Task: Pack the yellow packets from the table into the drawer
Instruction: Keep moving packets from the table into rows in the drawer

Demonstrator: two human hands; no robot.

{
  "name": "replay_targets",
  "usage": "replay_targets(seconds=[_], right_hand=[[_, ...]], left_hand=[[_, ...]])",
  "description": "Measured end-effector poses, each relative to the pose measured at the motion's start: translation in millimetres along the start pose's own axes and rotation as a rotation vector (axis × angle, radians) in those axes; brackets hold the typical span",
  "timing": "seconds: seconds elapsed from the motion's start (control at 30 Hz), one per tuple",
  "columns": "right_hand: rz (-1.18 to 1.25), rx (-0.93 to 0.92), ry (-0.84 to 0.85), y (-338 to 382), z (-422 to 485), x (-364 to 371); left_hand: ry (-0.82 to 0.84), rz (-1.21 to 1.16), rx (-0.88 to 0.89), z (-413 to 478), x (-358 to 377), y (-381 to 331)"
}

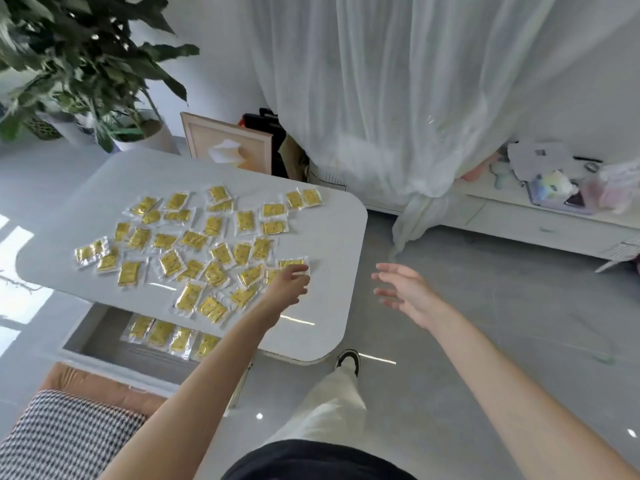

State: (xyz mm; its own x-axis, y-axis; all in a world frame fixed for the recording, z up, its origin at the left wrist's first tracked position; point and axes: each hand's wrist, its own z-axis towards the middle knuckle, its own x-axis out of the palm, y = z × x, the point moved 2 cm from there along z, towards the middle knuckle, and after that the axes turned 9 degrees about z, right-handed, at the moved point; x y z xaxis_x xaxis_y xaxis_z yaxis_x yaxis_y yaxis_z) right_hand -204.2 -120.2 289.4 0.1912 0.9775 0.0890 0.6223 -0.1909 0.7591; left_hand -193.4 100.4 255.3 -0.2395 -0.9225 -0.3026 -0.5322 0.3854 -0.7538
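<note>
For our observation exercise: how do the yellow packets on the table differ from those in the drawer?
The packets on the table are many; the packets in the drawer are few. Those on the table lie scattered at all angles; those in the drawer form one row. Both are yellow in clear wrappers.

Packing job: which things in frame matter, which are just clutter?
Job: yellow packets, table, drawer, left hand, right hand.
Clutter: plant, picture frame, curtain, checked cushion, low cabinet.
</note>
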Motion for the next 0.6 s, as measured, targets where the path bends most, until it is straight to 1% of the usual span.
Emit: replay_targets(seconds=[0.13, 0.37, 0.5, 0.6], right_hand=[[-0.105, 0.001, 0.040, 39, 60, -3], [-0.248, 0.050, 0.090, 114, 162, -9], [-0.303, 0.077, 0.147, 153, 223, -6], [-0.380, 0.089, 0.206, 173, 273, 9]], left_hand=[[-0.008, 0.024, -0.019, 61, 11, -27], [-0.064, -0.087, -0.145, 156, 23, -83], [-0.131, -0.164, -0.203, 198, 23, -113], [-0.218, -0.219, -0.222, 229, 13, -126]])
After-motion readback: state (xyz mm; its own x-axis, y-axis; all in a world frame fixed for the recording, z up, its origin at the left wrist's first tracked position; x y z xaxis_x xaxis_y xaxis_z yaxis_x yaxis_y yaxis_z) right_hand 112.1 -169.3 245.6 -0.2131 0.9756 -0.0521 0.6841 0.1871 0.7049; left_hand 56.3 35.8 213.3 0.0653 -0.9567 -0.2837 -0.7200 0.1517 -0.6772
